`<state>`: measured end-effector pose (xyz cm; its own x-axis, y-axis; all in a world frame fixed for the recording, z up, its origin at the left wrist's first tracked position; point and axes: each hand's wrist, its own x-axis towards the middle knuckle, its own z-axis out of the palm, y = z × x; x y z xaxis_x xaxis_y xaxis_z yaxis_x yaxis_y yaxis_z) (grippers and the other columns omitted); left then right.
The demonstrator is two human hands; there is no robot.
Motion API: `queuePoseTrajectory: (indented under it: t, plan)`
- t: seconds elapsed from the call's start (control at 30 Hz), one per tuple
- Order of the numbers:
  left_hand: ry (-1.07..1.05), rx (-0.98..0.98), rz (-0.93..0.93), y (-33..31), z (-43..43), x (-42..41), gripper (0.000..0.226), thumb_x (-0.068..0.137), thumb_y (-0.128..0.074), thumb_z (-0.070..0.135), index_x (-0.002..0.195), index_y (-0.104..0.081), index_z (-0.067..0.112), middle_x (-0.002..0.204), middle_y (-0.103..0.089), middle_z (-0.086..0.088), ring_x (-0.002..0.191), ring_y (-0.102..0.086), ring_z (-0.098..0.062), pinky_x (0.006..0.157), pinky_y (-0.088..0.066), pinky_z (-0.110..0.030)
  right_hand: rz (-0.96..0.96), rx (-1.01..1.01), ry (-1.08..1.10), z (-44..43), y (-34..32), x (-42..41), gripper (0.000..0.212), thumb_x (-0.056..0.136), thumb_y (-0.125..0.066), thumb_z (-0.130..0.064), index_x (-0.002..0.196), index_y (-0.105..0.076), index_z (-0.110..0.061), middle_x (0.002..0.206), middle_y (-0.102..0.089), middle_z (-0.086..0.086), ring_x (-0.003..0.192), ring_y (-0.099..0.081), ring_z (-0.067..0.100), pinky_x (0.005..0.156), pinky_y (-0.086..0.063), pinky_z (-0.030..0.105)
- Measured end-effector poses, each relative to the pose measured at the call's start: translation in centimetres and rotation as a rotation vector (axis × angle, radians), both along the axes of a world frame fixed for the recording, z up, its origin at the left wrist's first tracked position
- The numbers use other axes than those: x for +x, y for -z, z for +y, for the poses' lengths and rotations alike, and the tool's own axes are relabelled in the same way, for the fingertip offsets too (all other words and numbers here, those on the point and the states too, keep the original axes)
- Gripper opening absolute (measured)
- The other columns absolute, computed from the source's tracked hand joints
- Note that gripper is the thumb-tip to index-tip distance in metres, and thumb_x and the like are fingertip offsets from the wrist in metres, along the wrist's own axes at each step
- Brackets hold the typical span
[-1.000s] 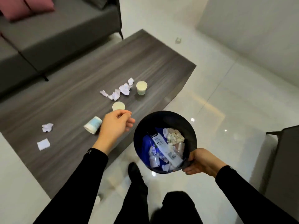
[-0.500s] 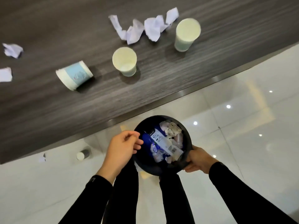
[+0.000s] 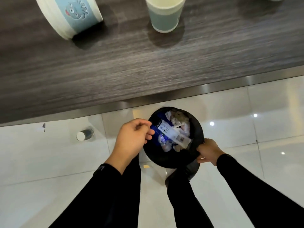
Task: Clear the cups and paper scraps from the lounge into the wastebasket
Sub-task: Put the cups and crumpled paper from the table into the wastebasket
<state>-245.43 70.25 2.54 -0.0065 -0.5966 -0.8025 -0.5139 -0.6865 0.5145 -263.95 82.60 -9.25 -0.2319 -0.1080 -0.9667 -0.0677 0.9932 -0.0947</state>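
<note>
I hold a black wastebasket (image 3: pixel 198 129) low over the floor, just in front of the table edge. It contains paper scraps, a white and blue package and other litter. My right hand (image 3: pixel 209 152) grips its right rim. My left hand (image 3: pixel 131 142) hovers at the left rim with fingers curled together and nothing visible in them. On the dark wood table (image 3: pixel 148 66), a paper cup with a blue cartoon band (image 3: pixel 70 15) lies on its side at the top left. An upright paper cup (image 3: pixel 164 14) stands to its right. Another cup (image 3: pixel 83 135) lies on the floor under the table edge.
The table's metal-trimmed edge (image 3: pixel 181 94) runs across the middle of the view. Below it is glossy white tile floor (image 3: pixel 49 162). A small scrap (image 3: pixel 44 126) lies on the floor near the fallen cup. My legs in black stand below the basket.
My head has dropped much closer to the table, so the cups look larger and the far scraps are out of view. The basket sits lower by the table edge. Both hands keep their places.
</note>
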Motion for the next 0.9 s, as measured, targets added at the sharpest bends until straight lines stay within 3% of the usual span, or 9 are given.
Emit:
queuePoseTrajectory:
  t: [0.13, 0.27, 0.37, 0.5, 0.63, 0.7, 0.77, 0.83, 0.9]
  plan:
    - [-0.029, -0.015, 0.053, -3.4, -0.4, -0.3, 0.018, 0.092, -0.046, 0.004, 0.092, -0.064, 0.008, 0.073, -0.067, -0.005, 0.061, -0.057, -0.014, 0.051, -0.047, -0.013, 0.266, -0.167, 0.077, -1.4, -5.2, 0.6, 0.041, 0.084, -0.048, -0.013, 0.125, -0.050, -0.005, 0.103, -0.068, 0.016, 0.099, -0.062, 0.033, 0.083, -0.047, 0.036]
    - [-0.050, -0.125, 0.143, -9.4, -2.8, -0.9, 0.018, 0.091, -0.046, 0.004, 0.087, -0.062, 0.011, 0.069, -0.066, -0.002, 0.057, -0.057, -0.010, 0.052, -0.046, -0.012, 0.222, -0.669, 0.233, -5.4, -15.4, 1.3, 0.025, 0.086, -0.052, -0.008, 0.086, -0.065, -0.030, 0.072, -0.071, -0.002, 0.073, -0.068, 0.018, 0.070, -0.053, 0.027]
    - [-0.069, -0.247, 0.163, -14.3, -5.5, 0.0, 0.020, 0.090, -0.049, 0.005, 0.080, -0.062, 0.016, 0.068, -0.066, -0.002, 0.049, -0.058, -0.001, 0.052, -0.047, -0.012, 0.087, -0.877, 0.177, -9.8, -22.6, 2.7, 0.026, 0.088, -0.055, -0.008, 0.079, -0.064, -0.030, 0.063, -0.070, -0.008, 0.061, -0.065, 0.003, 0.061, -0.052, 0.013]
    - [-0.132, -0.352, 0.145, -18.5, -9.3, 2.9, 0.018, 0.087, -0.053, 0.007, 0.080, -0.064, 0.018, 0.069, -0.068, -0.001, 0.052, -0.061, -0.004, 0.064, -0.053, -0.026, 0.069, -0.951, 0.105, -15.6, -28.6, 4.5, 0.022, 0.086, -0.059, -0.011, 0.077, -0.061, -0.031, 0.067, -0.066, -0.005, 0.062, -0.063, 0.011, 0.065, -0.050, 0.024]
    - [-0.087, -0.463, -0.066, -19.0, -13.7, 5.8, 0.011, 0.079, -0.061, 0.018, 0.076, -0.061, 0.028, 0.073, -0.068, 0.004, 0.077, -0.067, -0.023, 0.074, -0.051, -0.032, 0.314, -0.955, 0.083, -19.6, -30.7, 4.3, 0.017, 0.080, -0.068, -0.021, 0.087, -0.055, -0.030, 0.081, -0.064, -0.006, 0.071, -0.060, 0.009, 0.077, -0.050, 0.034]
    - [-0.128, -0.476, -0.142, -17.9, -16.1, 6.3, 0.010, 0.078, -0.065, 0.022, 0.087, -0.063, 0.022, 0.075, -0.065, 0.008, 0.084, -0.065, -0.024, 0.074, -0.046, -0.028, 0.478, -0.916, 0.013, -21.3, -30.6, 3.8, 0.042, 0.075, -0.073, -0.024, 0.112, -0.052, -0.023, 0.109, -0.059, 0.000, 0.091, -0.058, 0.013, 0.086, -0.046, 0.032]
    - [-0.164, -0.415, -0.163, -16.4, -18.1, 6.1, 0.033, 0.077, -0.068, 0.027, 0.107, -0.061, 0.013, 0.097, -0.067, -0.002, 0.094, -0.062, -0.022, 0.079, -0.042, -0.026, 0.565, -0.857, -0.103, -22.8, -29.8, 3.4, 0.077, 0.070, -0.078, -0.026, 0.135, -0.039, -0.016, 0.138, -0.041, 0.009, 0.121, -0.044, 0.024, 0.102, -0.038, 0.038]
    - [-0.146, -0.338, -0.154, -14.5, -19.8, 5.5, 0.050, 0.078, -0.068, 0.030, 0.121, -0.055, 0.006, 0.118, -0.063, -0.010, 0.107, -0.059, -0.024, 0.089, -0.043, -0.030, 0.590, -0.760, -0.233, -24.3, -28.5, 3.3, 0.099, 0.067, -0.081, -0.029, 0.146, -0.024, -0.016, 0.152, -0.021, 0.013, 0.137, -0.023, 0.032, 0.111, -0.027, 0.046]
    - [-0.093, -0.288, -0.108, -13.0, -20.6, 4.8, 0.047, 0.080, -0.067, 0.027, 0.120, -0.057, 0.004, 0.121, -0.064, -0.012, 0.109, -0.060, -0.026, 0.092, -0.045, -0.032, 0.567, -0.670, -0.344, -25.4, -27.1, 3.4, 0.109, 0.065, -0.082, -0.031, 0.149, -0.013, -0.016, 0.156, -0.011, 0.014, 0.141, -0.014, 0.034, 0.113, -0.023, 0.049]
